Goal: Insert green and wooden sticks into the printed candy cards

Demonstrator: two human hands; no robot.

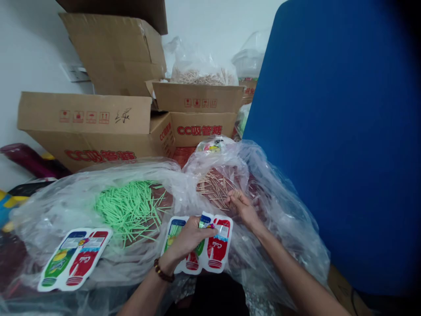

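My left hand (190, 237), with a beaded bracelet at the wrist, grips a bottle-shaped printed pouch (219, 248) in red, green and white. Under that hand lies another similar pouch (174, 232), partly covered, with green sticks showing through its window. Closed fingers on my right hand (242, 206) pinch a few thin brown sticks at the edge of a loose pile of brown sticks (210, 186). To the left, a heap of bright green sticks (128, 206) is spread on clear plastic. Another double-bottle pouch (76, 259) lies flat at front left.
Crumpled clear plastic sheeting (289, 219) surrounds both piles. Behind stand open cardboard boxes (98, 140) with red print, and a clear bag of pale sticks (204, 74) sits farther back. A tall blue panel (329, 145) blocks the right side.
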